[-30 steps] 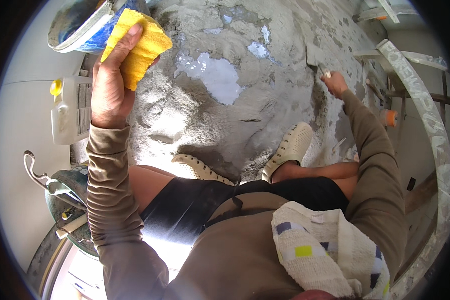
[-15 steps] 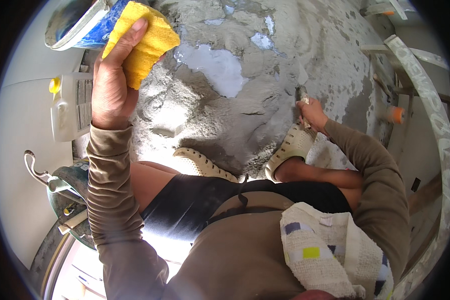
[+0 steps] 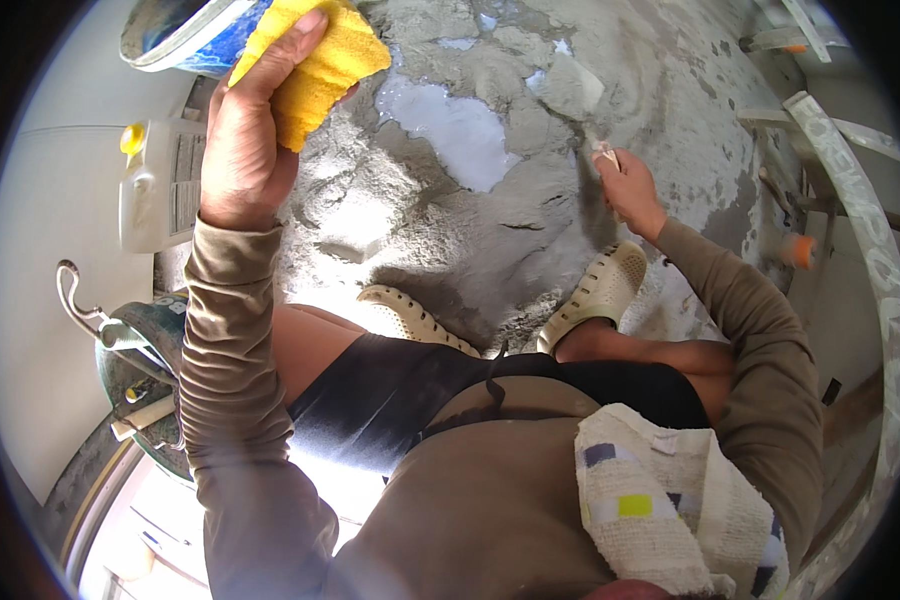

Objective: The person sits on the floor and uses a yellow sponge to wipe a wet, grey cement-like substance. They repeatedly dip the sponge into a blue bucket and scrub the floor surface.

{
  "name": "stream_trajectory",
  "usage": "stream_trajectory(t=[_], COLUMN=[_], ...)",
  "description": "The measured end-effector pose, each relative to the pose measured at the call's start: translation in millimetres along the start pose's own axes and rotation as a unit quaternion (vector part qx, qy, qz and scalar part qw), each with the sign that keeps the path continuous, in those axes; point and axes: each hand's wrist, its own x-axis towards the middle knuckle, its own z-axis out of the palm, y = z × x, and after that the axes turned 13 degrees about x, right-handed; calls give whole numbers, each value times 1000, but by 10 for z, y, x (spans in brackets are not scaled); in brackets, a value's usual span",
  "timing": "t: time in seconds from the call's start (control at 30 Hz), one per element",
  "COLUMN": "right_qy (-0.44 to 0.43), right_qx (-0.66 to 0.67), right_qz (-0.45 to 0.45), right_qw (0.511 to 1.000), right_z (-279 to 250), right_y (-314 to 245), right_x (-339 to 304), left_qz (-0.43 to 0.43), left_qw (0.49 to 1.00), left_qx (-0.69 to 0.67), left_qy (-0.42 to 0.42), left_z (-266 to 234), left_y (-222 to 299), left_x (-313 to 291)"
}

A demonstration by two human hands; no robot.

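Observation:
My left hand grips a yellow sponge, thumb on top, held above the wet grey mortar near a bucket. Farther right, my right hand is closed round the handle of a pointed trowel. Its mortar-coated blade points away from me, at the mortar surface. A milky puddle lies on the mortar between my hands. My fingers hide part of the sponge and most of the trowel's handle.
A blue-and-white bucket stands at the far left, near a plastic jug with a yellow cap. A dark green container holding tools is by my left arm. My clogs rest at the mortar's near edge. Splattered pale bars stand at right.
My right hand has moved the trowel forward and left over the mortar, away from my right clog. The left hand keeps hold of the sponge; the whole view has shifted slightly.

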Motion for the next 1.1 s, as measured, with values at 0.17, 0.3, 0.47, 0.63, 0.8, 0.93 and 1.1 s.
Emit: stream_trajectory(t=[0.17, 0.3, 0.47, 0.63, 0.8, 0.93, 1.1], right_qy=[-19, -2, -156, -434, -518, -520, -457], right_qx=[-282, -339, -252, -244, -346, -382, -419], right_qz=[-166, -314, -248, -214, -50, -48, -68], right_qw=[945, 887, 922, 841, 781, 762, 782], right_z=[133, -28, -21, 122, 146, 132, 292], right_y=[-219, -351, -868, -510, 108, 433, 364], right_x=[-39, 17, -199, -639, -911, -912, -819], left_qz=[15, 11, 42, 108, 111, 135, 116], left_qw=[1000, 1000, 998, 993, 990, 988, 993], left_qx=[8, -4, -43, -47, -46, -32, -27], left_qy=[17, 14, 13, -7, -67, -73, -24], left_z=[-35, -56, 34, 111, -25, -8, 150], left_y=[34, 37, 77, 73, 93, 99, 96], left_x=[14, 19, -3, -110, -77, -104, -242])
